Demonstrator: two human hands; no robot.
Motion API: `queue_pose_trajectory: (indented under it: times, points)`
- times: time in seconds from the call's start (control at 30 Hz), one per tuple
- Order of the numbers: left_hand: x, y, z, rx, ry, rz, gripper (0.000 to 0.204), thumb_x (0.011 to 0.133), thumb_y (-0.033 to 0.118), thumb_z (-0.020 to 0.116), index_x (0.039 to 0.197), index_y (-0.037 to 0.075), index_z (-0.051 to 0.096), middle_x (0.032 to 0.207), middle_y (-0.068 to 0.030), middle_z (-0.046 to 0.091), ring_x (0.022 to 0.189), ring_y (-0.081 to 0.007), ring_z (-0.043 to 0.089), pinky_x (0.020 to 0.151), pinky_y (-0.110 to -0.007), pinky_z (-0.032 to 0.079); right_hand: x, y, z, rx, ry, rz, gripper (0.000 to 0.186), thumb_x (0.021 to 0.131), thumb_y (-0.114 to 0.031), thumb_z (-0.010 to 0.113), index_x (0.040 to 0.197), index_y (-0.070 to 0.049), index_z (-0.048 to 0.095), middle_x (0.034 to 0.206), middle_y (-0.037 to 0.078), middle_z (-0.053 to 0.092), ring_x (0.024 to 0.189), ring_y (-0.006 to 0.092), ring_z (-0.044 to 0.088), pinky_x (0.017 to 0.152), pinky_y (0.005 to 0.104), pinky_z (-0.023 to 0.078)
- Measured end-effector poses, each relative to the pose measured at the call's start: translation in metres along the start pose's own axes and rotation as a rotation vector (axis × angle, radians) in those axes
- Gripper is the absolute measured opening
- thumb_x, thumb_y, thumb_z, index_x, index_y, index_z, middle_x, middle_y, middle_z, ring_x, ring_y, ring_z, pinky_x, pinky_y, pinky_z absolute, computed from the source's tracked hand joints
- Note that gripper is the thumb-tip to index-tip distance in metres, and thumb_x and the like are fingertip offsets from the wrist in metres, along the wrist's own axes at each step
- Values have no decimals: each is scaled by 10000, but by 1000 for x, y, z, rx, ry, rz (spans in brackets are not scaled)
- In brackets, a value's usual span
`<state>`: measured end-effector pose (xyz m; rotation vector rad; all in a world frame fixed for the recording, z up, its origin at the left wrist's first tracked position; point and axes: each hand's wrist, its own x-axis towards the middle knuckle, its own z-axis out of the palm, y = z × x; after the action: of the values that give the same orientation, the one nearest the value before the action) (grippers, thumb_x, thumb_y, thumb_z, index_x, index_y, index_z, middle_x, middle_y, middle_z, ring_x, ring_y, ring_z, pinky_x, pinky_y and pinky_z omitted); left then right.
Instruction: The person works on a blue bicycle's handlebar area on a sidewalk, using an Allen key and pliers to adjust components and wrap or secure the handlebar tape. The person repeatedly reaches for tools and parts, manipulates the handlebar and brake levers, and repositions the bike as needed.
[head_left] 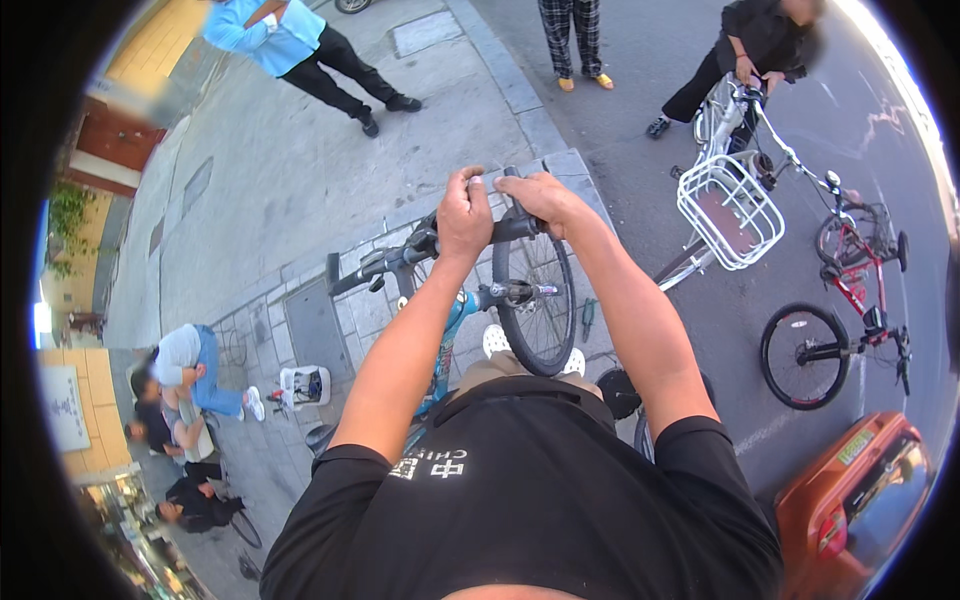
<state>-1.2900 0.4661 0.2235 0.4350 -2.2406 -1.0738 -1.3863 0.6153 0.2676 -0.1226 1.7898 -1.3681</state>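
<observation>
- The black handlebar of the blue-framed bicycle sits right in front of the person, over the paved kerb, front wheel turned beneath it.
- The left hand is wrapped tight round the bar near its right end; the right hand curls over the grip tip beside it, fingers bent on something small I can't make out.
- Both hands crowd one end, so I'd say the bar could swing and the wheel flop sideways.
- A slip there might pinch a finger.
- The white bicycle with the basket stands near; a toppling bike could knock it.
</observation>
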Motion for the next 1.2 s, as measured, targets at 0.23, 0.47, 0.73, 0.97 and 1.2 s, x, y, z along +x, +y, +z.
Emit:
queue_pose_trajectory:
  times: [0.23,0.47,0.73,0.97,1.2]
  points:
    - [-20,28,10,-45,-16,-71,287,1097,217,552,1244,27,711,907,-230,773,866,-411,779,794,-475,592,-4,34,-10,249,-27,70,269,1015,-352,697,1004,-84,672,773,-4,559,624,130,567,517,364,454]
    - [-52,51,8,-33,40,0,244,1116,246,531,1239,81,663,912,-252,753,897,-500,739,775,-544,575,-74,2,-18,-846,118,-715,480,890,-340,659,1140,69,649,974,340,744,953,531,722,885,561,576]
    - [-81,60,4,-35,27,-46,242,1106,217,523,1255,88,664,892,-252,746,888,-499,739,780,-546,577,-70,6,-27,-472,-27,-134,346,898,-242,680,1040,73,679,809,155,734,683,307,728,651,452,574]
    - [-60,47,-1,-75,22,-51,232,1095,227,537,1261,122,660,885,-245,760,889,-498,742,783,-593,584,-54,20,-8,-615,120,-419,344,922,-262,678,1043,58,647,795,163,698,681,280,699,615,444,545]
    - [-50,28,-11,-89,77,34,236,1117,218,527,1265,91,660,890,-223,746,869,-488,733,731,-548,569,-74,-6,9,-838,84,-587,512,904,-262,647,1197,152,581,971,385,730,963,528,745,882,533,572]
